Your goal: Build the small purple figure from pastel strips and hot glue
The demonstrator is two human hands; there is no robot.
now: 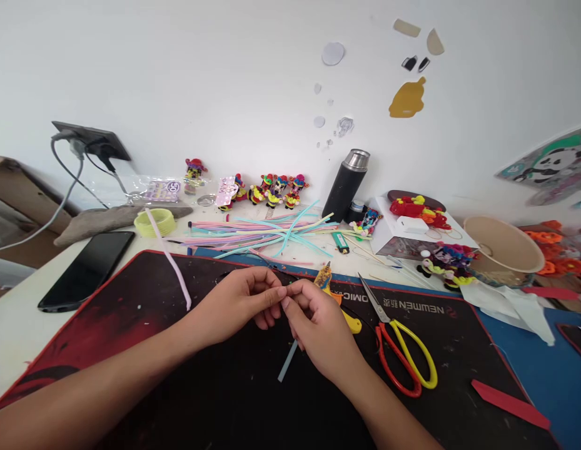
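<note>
My left hand [252, 303] and my right hand [318, 325] meet over the dark mat, thumbs and fingertips pinched together. Whatever lies between the fingers is too small or too hidden to make out. Partly covered by my right hand is a yellow glue gun [353, 323] with a stained nozzle. A translucent glue stick [288, 362] pokes out below that hand. Scissors [391, 337] with one red and one yellow handle lie open to the right. Left of my left hand, a pale lilac pipe cleaner [171, 262] rests across a yellow-green roll [154, 224] and the mat [215, 400].
Pastel pipe cleaners [266, 232] lie in a loose pile behind the mat. A black thermos [346, 187] leans by the wall. Small colourful figures [276, 190] line the back. A phone [86, 272] lies left; a beige bowl [501, 244] and red strip [510, 403] are right.
</note>
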